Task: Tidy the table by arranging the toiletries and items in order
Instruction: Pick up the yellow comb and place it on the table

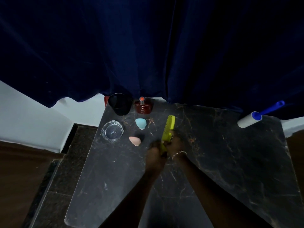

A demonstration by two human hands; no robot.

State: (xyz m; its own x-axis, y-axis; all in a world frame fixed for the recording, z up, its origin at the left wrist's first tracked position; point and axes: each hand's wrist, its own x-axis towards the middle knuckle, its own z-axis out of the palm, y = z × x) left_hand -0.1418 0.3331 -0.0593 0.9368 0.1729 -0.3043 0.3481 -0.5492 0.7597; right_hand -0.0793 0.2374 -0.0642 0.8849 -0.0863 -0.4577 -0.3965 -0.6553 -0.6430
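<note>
A yellow-green comb (pixel 169 127) points away from me over the middle of the dark marble table (pixel 230 153). Both hands hold its near end: my left hand (pixel 155 155) from the left, my right hand (pixel 176 143), with a bracelet on the wrist, from the right. To the left lie a blue makeup sponge (pixel 141 123) and a pink makeup sponge (pixel 135 141). A clear glass dish (pixel 112 131) sits near the left edge. At the back stand a black cup (pixel 119 104) and a dark red perfume bottle (pixel 143 105).
A lint roller (pixel 251 120) with a blue handle lies at the table's far right corner. A dark blue curtain (pixel 148 46) hangs right behind the table. The floor and a white wall show at the left.
</note>
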